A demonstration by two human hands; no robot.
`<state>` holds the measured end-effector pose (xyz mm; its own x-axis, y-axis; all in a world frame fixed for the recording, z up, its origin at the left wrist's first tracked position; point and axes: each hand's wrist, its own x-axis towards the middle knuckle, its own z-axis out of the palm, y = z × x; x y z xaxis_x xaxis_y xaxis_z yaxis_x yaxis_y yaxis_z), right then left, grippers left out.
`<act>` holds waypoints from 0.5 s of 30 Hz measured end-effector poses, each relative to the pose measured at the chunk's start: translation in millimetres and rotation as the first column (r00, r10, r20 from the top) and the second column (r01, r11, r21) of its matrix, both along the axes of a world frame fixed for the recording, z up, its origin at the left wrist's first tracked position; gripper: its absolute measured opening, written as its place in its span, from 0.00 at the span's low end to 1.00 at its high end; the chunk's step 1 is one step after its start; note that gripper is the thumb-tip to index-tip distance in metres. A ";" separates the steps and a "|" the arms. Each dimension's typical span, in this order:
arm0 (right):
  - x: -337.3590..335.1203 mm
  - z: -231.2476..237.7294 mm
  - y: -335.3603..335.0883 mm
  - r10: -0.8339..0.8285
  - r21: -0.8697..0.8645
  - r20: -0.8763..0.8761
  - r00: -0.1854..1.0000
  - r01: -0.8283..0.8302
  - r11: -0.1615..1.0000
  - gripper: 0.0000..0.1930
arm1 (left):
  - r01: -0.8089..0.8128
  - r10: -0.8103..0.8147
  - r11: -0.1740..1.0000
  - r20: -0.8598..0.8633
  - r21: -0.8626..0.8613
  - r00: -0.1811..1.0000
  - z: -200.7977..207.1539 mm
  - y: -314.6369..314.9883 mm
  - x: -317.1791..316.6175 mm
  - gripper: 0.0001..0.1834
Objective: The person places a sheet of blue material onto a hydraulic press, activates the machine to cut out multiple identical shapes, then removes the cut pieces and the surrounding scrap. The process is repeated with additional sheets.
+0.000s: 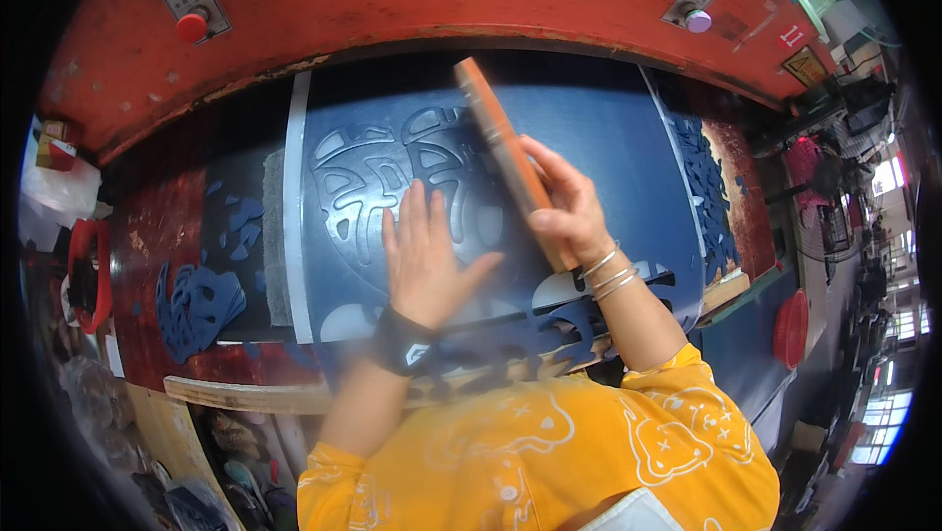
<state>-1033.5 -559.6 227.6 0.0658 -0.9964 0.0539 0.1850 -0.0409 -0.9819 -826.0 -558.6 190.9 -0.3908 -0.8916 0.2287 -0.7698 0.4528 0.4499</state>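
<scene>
My right hand (577,212) grips a flat cutting die (508,150) with orange edges, thumb on one side and fingers on the other. The die is tipped up almost edge-on above a dark blue sheet (589,109). Fingers spread, my left hand (422,261) reaches over the sheet beside a group of curved cut outlines (363,178); whether it presses down I cannot tell. Along the near edge, the sheet's cut-out strip (569,333) has curved holes. A dark band circles my left wrist, and bangles circle my right.
A red machine beam (343,1) with several push buttons spans the far side. Cut blue pieces (201,307) lie stacked at left, with loose blue scraps (705,197) at right. A red basket (791,330) stands at far right. Wooden strips (245,395) edge the near side.
</scene>
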 end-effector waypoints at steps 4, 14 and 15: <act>-30.6 4.1 5.8 -0.076 -0.030 -0.242 0.967 0.070 0.997 0.43 | -0.050 0.050 0.997 0.010 -0.056 0.999 -4.1 0.0 -6.6 0.47; -27.1 -1.7 4.5 -0.234 -0.224 -0.958 0.166 0.075 0.972 0.34 | -0.052 0.048 0.982 -0.026 -0.184 0.999 5.9 -34.0 -16.9 0.42; -27.3 -1.2 2.0 -0.228 -0.219 -0.961 0.155 0.078 0.973 0.35 | -0.074 0.045 0.953 -0.104 -0.293 0.994 4.5 -52.8 -23.3 0.34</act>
